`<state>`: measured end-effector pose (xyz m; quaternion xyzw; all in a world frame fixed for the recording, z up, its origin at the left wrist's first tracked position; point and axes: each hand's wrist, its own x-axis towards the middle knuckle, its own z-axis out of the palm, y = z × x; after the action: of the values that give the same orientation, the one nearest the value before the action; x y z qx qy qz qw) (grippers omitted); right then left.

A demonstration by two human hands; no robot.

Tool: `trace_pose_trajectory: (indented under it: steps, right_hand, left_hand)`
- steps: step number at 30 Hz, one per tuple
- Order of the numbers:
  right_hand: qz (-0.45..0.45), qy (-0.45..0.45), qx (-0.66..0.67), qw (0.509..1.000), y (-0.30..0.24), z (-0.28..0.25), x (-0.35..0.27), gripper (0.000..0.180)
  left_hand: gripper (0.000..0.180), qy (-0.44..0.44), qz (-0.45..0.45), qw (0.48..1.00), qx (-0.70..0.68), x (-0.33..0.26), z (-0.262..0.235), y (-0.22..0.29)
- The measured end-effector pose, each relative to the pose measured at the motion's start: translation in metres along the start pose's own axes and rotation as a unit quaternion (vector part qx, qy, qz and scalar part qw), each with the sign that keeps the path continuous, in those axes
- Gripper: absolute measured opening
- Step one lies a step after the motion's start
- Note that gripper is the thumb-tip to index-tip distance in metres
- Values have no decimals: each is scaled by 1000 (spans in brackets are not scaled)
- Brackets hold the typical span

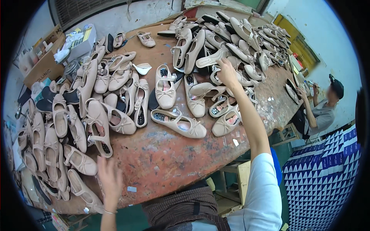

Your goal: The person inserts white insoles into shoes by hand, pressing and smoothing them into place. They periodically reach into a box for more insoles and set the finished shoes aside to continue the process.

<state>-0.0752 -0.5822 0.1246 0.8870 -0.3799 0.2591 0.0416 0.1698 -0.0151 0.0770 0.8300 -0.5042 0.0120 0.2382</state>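
Observation:
My right hand (227,73) reaches far across the table, its fingers closed on the end of a pale beige insole (210,59) above the shoe pile. Blurred by motion, my left hand (109,178) is at the near left with fingers stretched out and nothing visible in it. Just beyond its fingertips stands a beige bow-trimmed flat shoe (98,117), its inside showing. Between my hands lie more strapped shoes, among them a sideways one (179,123), an upright one (166,87) and another (196,102); dark patterned bottoms show inside them.
Beige shoes (52,148) crowd the table's left side, and a larger heap (246,32) fills the far right. Cardboard boxes (44,69) stand at the back left. At right, a person (325,106) in a cap handles a shoe beside stacked blue-and-white boxes (323,177). A wooden stool (237,181) is below the table edge.

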Motion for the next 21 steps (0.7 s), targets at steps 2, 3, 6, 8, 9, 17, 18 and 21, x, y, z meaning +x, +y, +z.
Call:
trace_pose_trajectory:
  steps: [2,3,6,8,9,17,18,21]
  right_hand:
    - [-9,15,-2,1000,9,17,16,47]
    - [10,28,18,999,14,24,16,46]
    - [-26,151,105,983,7,34,-24,45]
    - [-53,158,16,986,-24,14,-78,52]
    - [-72,151,-14,986,-22,3,-114,57]
    - [682,265,-145,665,64,-72,-583,65]
    - [739,265,-143,602,62,-72,-656,63]
    - [924,187,17,333,29,-53,-742,58]
  left_hand:
    - [60,-62,20,997,-39,-17,25,22]
    - [62,-88,36,994,-60,-26,37,30]
    - [63,-154,5,982,-106,-40,65,55]
    - [63,-163,35,986,-10,-57,86,49]
    - [61,-158,41,986,22,-54,89,53]
    - [55,-95,94,989,62,-54,109,61]
    - [55,-92,102,989,60,-58,112,58]
    - [55,-83,93,987,97,-58,102,36]
